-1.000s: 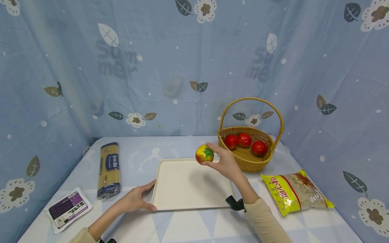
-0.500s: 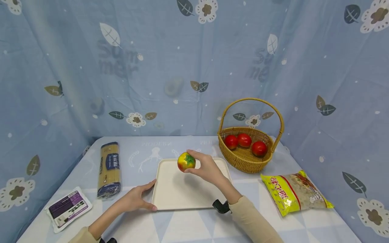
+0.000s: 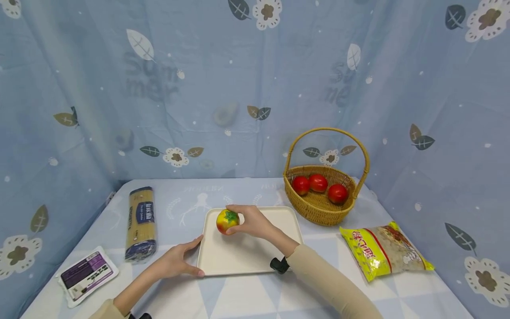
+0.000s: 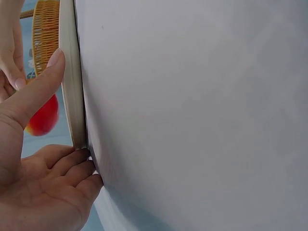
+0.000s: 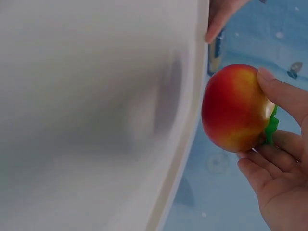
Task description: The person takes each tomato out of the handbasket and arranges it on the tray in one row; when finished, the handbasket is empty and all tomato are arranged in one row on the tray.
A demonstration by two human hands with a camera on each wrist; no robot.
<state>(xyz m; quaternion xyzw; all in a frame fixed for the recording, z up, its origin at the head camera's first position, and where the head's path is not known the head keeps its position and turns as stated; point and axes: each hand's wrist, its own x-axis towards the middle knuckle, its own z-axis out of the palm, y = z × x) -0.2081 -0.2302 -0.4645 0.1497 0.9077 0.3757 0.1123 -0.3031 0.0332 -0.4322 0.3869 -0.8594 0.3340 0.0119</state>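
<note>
In the head view my right hand pinches a red-and-yellow tomato with a green leafy top. It hangs just above the left part of a cream tray. The right wrist view shows a gap between the tomato and the tray, with thumb and fingers on the leafy side. My left hand touches the tray's left edge, its thumb and fingers spread apart. In the left wrist view the left thumb lies against the tray's side and the fingertips meet its lower corner.
A wicker basket with three red tomatoes stands behind the tray to the right. A yellow bag of pasta lies at right. Spaghetti and a purple-and-white packet lie at left. A patterned curtain surrounds the table.
My right hand has carried the tomato left and downward, from the tray's back right near the basket to above its left part. My left hand has stayed at the tray's edge.
</note>
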